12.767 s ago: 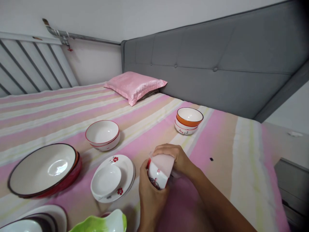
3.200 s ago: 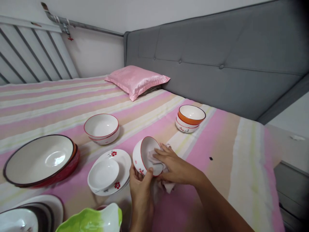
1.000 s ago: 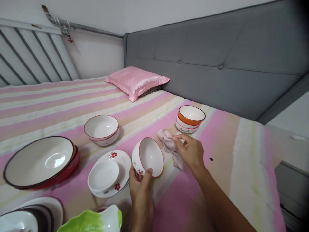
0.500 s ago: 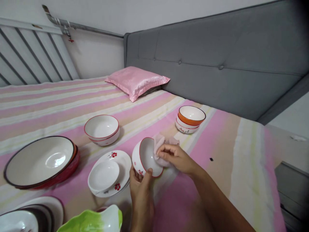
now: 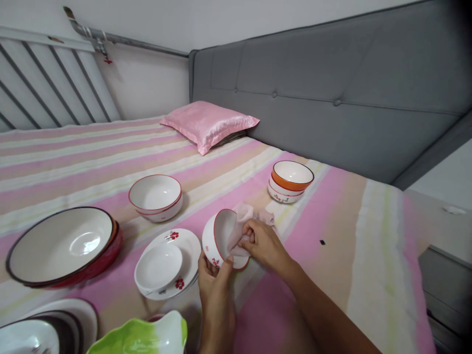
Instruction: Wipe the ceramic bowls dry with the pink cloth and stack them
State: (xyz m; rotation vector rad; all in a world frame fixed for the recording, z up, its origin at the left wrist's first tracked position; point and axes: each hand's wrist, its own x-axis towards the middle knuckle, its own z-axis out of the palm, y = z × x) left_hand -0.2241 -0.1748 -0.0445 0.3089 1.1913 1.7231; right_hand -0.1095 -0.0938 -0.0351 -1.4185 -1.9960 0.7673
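My left hand [image 5: 216, 287] grips a small white bowl [image 5: 217, 238] with a red rim and red flower marks, tilted on its side so the opening faces right. My right hand [image 5: 262, 243] is closed on a pale pink cloth [image 5: 246, 216] and presses it into the bowl's inside. Both hands hover just above the striped pink bedsheet [image 5: 324, 216]. Part of the cloth hangs out behind the bowl's rim.
On the sheet lie a flowered plate with a small white dish [image 5: 158, 265], a red-rimmed bowl stack [image 5: 155, 196], an orange bowl stack [image 5: 291, 181], a large red bowl [image 5: 61, 250], a green bowl [image 5: 142, 337], and more plates [image 5: 44, 329] front left. A pink pillow [image 5: 208, 123] lies by the grey headboard [image 5: 332, 93].
My right hand pulled the cloth out to the right a second ago, then brought it back and pushed it into the bowl. The left hand kept the bowl still.
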